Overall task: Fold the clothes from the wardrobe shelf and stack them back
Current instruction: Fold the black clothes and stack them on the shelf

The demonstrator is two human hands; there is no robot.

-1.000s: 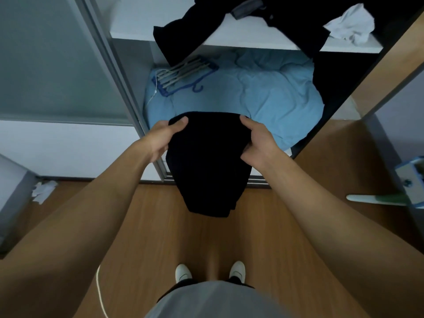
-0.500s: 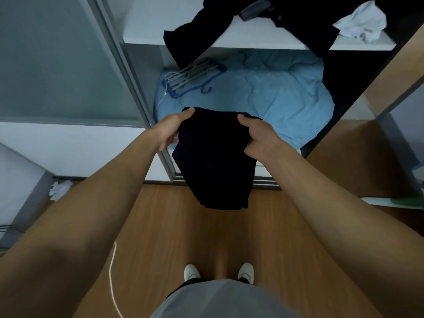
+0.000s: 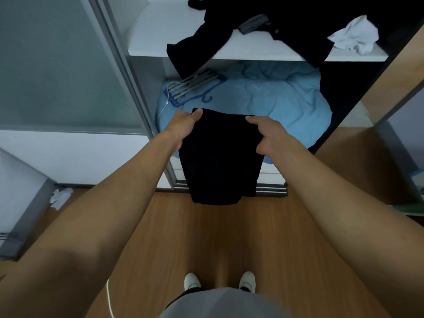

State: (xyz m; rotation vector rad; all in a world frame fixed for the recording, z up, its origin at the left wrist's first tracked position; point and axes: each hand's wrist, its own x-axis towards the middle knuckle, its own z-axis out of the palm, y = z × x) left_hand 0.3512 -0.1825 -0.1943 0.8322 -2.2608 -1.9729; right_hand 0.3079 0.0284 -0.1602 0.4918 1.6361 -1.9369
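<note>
A folded black garment hangs in front of me, held up by its top edge. My left hand pinches the top left corner and my right hand grips the top right edge. Its lower end dangles over the wardrobe's bottom rail. On the white shelf above lies a heap of dark clothes, one dark piece drooping over the shelf edge, and a crumpled white garment at the right.
Below the shelf a light blue quilt fills the wardrobe floor, with several hangers lying on its left. A sliding door frame stands at the left. Wooden floor and my white shoes lie below; crumpled paper sits left.
My view has moved closer to the wardrobe and tilted up. Both hands have carried the black garment forward toward the wardrobe, still gripping its top edge.
</note>
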